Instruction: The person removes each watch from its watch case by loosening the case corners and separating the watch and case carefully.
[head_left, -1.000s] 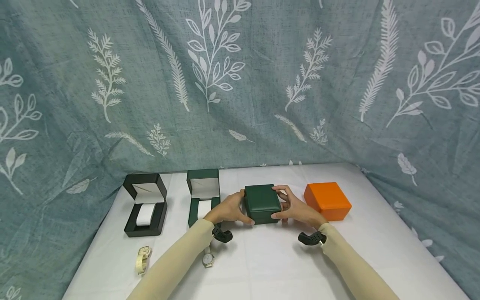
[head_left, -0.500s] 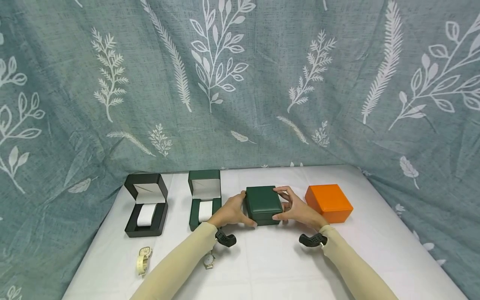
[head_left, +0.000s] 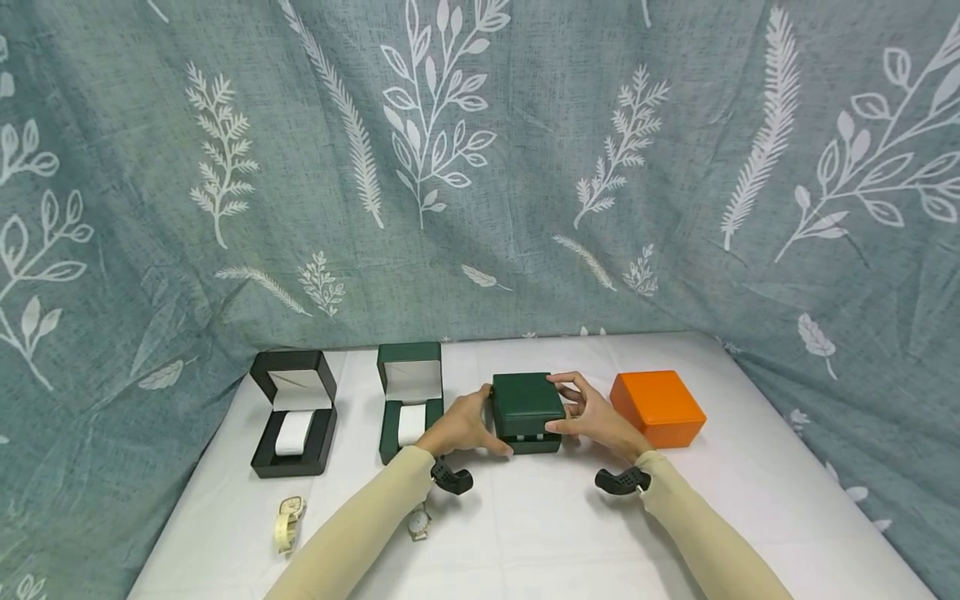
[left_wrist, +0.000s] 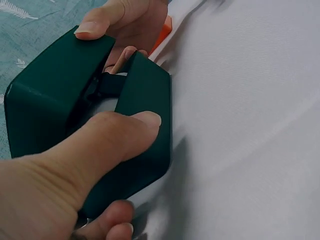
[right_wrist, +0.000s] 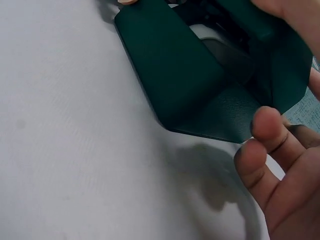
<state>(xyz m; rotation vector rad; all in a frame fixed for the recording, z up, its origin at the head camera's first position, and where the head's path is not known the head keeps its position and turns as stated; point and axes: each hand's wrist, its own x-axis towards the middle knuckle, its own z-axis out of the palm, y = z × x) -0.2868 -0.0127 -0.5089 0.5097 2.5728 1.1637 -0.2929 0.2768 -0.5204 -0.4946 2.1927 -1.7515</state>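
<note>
Between both hands is a green watch box (head_left: 527,400), its lid raised a little at the front. My left hand (head_left: 461,427) holds the base from the left, the thumb pressed on the front wall (left_wrist: 147,92). My right hand (head_left: 592,418) grips the lid (left_wrist: 57,75) at the right, with its thumb at the front edge. Through the narrow gap, a dark band and something pale show inside. In the right wrist view, two fingertips (right_wrist: 265,122) of the right hand sit at the corner of the box.
An orange box (head_left: 660,407) stands closed at the right. At the left are an open black watch box (head_left: 294,417) and an open green watch box (head_left: 409,371), each with a white cushion. Two watches lie in front: a gold one (head_left: 287,523) and another (head_left: 418,523) beside the left sleeve.
The lid of the held green box has come up at the front, and a gap now shows above the base. Both hands have stayed nearly in place.
</note>
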